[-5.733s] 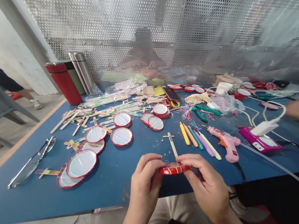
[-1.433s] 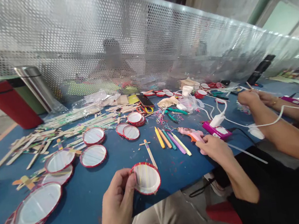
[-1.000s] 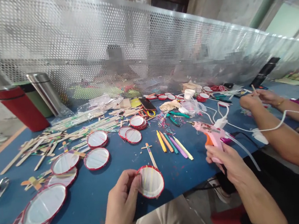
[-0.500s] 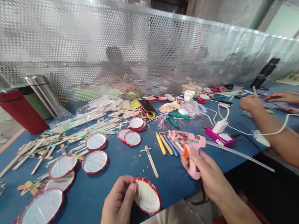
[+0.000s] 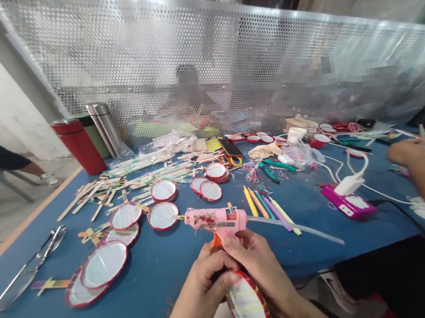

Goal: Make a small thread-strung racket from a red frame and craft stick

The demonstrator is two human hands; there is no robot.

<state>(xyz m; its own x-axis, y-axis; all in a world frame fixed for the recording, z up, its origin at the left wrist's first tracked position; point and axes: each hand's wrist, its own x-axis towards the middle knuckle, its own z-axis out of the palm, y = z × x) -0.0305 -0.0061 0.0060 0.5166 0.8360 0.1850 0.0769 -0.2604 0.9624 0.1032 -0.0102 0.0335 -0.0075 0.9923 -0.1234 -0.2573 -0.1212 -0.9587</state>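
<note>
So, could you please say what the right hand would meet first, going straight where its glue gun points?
Probably the red-rimmed disc that the nozzle overlaps in view, though depth is unclear and the glue gun may pass above.

The glue gun (image 5: 215, 219) is pink, smeared dark red, with an orange trigger (image 5: 216, 240) and a milky glue stick (image 5: 312, 234). The nearest disc (image 5: 247, 308) is whitish, its red rim (image 5: 257, 288) banded with yellow. The table (image 5: 144, 293) is blue, edged in tan. The markers (image 5: 268, 208) run yellow, orange, teal, purple and pale yellow. The power strip (image 5: 333, 199) is magenta and white; the bottles (image 5: 80, 147) are red, green and silver. The grey metal screen (image 5: 144, 58) is dotted with round holes.
</note>
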